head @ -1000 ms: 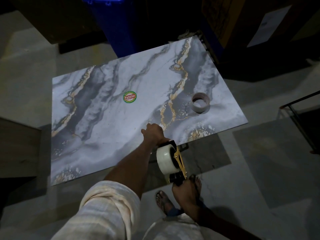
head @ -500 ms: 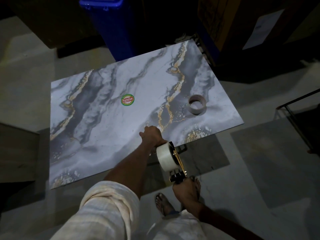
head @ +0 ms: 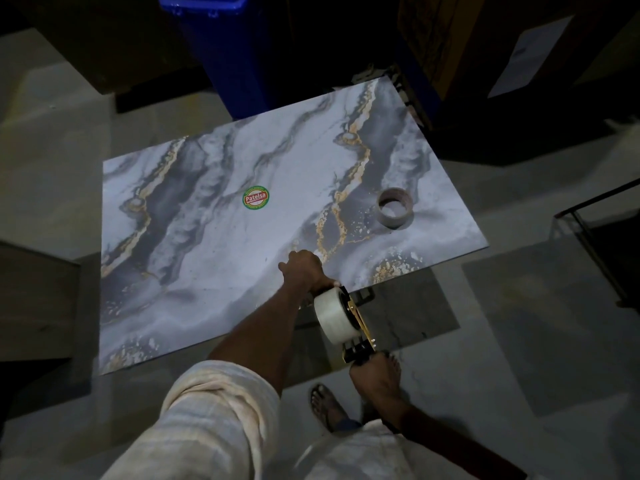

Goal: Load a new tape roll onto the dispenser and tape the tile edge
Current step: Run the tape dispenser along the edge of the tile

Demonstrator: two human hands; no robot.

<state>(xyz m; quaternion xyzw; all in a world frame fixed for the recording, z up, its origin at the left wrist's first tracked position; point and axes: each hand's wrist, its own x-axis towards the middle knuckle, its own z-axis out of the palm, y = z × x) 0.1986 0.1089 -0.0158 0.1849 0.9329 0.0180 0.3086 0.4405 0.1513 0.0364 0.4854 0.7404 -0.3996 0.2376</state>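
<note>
The left hand (head: 304,271) lay knuckles-up on the tile (head: 214,258), just inside its near edge, with the fingers bent down onto the surface. They were hidden under the hand, so I could not tell whether they pinched anything. The right hand (head: 375,375), nearer the body, was curled round the handle of the dispenser (head: 356,327). The dispenser ran from the right hand up to the left hand, and its far end met the tile edge beside the left wrist. A white roll (head: 332,317) sat on the dispenser, between the two hands. Beyond the left hand and to its right, a bare core (head: 394,207) stood on the tile. A round sticker (head: 255,197) lay beyond the left hand and to its left. A sandalled foot (head: 325,403) stood on the floor (head: 519,341) just left of the right hand.
</note>
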